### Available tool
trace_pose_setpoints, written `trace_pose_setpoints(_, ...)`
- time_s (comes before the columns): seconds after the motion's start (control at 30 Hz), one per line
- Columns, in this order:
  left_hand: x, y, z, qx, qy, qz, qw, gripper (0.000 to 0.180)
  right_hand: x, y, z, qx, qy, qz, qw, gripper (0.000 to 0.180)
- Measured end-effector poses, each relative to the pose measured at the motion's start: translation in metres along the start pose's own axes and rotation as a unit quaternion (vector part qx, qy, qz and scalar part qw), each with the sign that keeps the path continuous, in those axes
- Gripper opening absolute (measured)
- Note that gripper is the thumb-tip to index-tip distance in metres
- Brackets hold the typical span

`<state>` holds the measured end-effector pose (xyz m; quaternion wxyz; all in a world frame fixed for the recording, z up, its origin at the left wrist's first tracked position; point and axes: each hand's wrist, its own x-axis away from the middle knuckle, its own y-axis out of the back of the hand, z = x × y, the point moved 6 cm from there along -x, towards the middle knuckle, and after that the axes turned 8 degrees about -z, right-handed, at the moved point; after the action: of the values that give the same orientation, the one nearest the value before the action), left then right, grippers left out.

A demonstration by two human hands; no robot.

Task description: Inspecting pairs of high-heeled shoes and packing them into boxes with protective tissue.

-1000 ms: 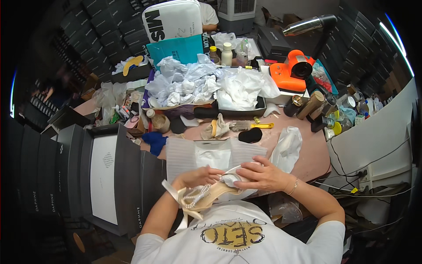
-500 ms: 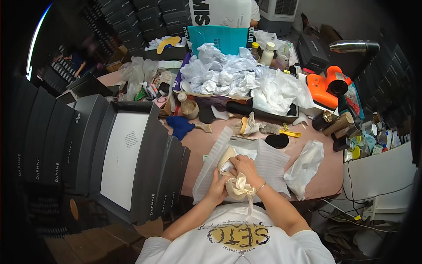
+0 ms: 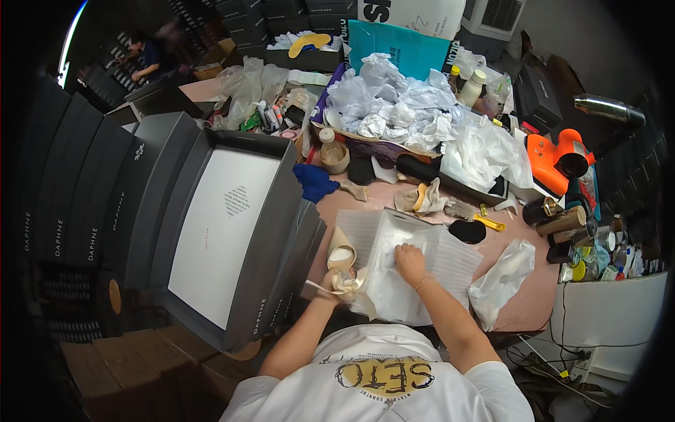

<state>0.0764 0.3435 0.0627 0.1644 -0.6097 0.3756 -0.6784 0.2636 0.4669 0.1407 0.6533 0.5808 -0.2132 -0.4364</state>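
Observation:
My left hand (image 3: pixel 328 288) is closed on a cream shoe (image 3: pixel 339 241) with a satin ribbon bow (image 3: pixel 346 281). The shoe is held over the left side of an open shoe box (image 3: pixel 422 232) lined with white paper (image 3: pixel 388 271). Part of my left hand's fingers is hidden behind the bow and shoe. Inside the box, my right hand (image 3: pixel 411 266) is closed with its fingertips down against the white lining; what they pinch, if anything, is hidden. White foam sheet (image 3: pixel 453 264) spreads out on both sides of the box.
Dark shoe boxes (image 3: pixel 274 232) stand in a row at the left. Behind lie a brush (image 3: pixel 460 209), a black pad (image 3: pixel 467 231) and a carton of crumpled paper (image 3: pixel 394 98). A white plastic bag (image 3: pixel 503 281) and an orange heat tool (image 3: pixel 552 162) are at the right.
My left hand has carried the shoe left, off the box's middle. My right hand has let go of the shoe and moved onto the white lining. The view has shifted.

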Motion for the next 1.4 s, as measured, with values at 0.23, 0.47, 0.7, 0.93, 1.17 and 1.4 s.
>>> trace_pose_setpoints(0.23,0.084,-0.085,0.017,-0.211,-0.13,-0.095,0.964,0.055,-0.048,0.112,0.08,-0.135,0.123,0.059,0.982,0.022)
trace_pose_setpoints(0.47,0.106,-0.107,0.054,-0.192,-0.077,-0.098,0.973,0.051,-0.026,0.082,0.101,-0.113,0.195,0.02,0.974,0.031)
trace_pose_setpoints(0.7,0.079,-0.068,0.043,-0.136,-0.019,-0.171,0.976,0.037,-0.016,0.127,0.03,-0.048,0.066,-0.105,0.991,0.04)
trace_pose_setpoints(0.93,0.098,-0.122,0.042,-0.193,-0.13,-0.044,0.972,0.075,-0.001,0.074,0.109,-0.389,-0.006,0.171,0.905,0.041)
trace_pose_setpoints(1.17,0.13,-0.148,0.054,-0.243,-0.116,-0.075,0.96,0.08,-0.017,0.018,0.107,-0.366,-0.123,0.214,0.898,0.066)
trace_pose_setpoints(1.4,0.038,-0.054,-0.043,-0.355,-0.22,-0.191,0.889,0.052,0.013,0.084,0.133,-0.321,-0.055,0.11,0.939,0.06)
